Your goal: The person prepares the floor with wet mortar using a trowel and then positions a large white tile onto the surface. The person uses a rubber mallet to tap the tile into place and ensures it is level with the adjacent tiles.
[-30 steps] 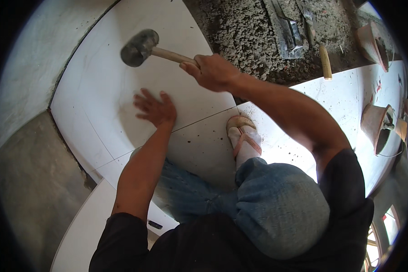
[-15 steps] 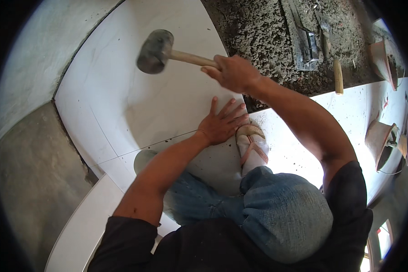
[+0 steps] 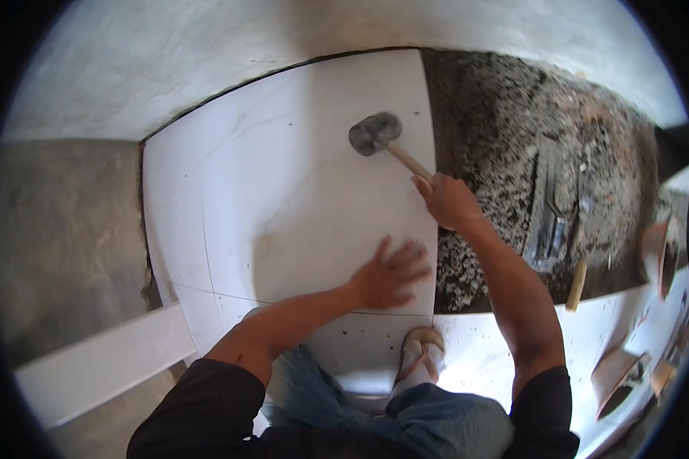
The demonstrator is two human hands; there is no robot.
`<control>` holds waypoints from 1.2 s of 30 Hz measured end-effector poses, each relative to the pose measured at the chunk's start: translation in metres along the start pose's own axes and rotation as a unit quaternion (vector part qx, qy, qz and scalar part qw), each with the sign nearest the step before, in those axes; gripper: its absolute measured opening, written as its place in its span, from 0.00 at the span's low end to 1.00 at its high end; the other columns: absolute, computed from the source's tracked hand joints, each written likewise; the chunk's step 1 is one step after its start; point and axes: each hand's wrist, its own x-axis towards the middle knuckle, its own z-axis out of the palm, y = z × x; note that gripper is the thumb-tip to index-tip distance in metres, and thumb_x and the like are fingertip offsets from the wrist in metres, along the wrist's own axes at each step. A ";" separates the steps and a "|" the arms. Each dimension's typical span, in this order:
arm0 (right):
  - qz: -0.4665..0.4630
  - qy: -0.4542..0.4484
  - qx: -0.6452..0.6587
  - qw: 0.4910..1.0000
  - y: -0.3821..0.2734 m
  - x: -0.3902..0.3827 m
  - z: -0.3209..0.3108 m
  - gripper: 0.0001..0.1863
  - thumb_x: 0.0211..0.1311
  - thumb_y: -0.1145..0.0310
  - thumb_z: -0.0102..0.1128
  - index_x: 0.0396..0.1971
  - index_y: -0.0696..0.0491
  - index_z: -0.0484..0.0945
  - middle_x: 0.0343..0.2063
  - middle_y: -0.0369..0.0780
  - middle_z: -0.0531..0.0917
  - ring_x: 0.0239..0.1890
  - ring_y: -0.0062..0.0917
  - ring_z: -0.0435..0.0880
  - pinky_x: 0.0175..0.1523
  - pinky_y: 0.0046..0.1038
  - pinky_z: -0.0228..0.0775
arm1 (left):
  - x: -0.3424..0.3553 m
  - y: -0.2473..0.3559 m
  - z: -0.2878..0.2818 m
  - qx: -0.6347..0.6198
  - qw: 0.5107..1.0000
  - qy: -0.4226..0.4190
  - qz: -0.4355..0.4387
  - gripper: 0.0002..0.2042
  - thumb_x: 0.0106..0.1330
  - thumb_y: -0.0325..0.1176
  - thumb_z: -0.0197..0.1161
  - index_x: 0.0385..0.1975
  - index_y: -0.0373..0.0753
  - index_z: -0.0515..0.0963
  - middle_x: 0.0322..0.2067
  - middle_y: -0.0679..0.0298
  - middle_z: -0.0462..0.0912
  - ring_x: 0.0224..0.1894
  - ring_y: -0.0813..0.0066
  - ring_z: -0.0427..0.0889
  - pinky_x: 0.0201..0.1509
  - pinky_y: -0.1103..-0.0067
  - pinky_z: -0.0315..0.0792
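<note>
The mallet [image 3: 376, 134] was gripped in the right hand [image 3: 452, 203], its handle slanted far and left over the white tile [image 3: 306, 191]; nearer, the left hand [image 3: 394, 274] was held open, fingers spread, above the tile's near right corner.

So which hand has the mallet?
The right hand, closed around the wooden handle of the dark-headed mallet; the left hand is empty, spread over the white tile.

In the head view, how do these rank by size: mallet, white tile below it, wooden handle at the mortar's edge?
1. White tile
2. Mallet, partly covered by the right hand
3. Wooden handle
</note>
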 end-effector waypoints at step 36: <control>-0.112 0.061 0.036 0.991 -0.009 -0.004 0.026 0.26 0.70 0.52 0.45 0.24 0.61 0.70 0.12 0.49 0.72 0.16 0.50 0.74 0.23 0.43 0.64 | -0.211 -0.331 -0.085 -0.066 0.530 0.234 -0.812 0.46 0.56 0.73 0.45 0.72 0.56 0.45 0.73 0.56 0.37 0.75 0.55 0.31 0.72 0.51 0.29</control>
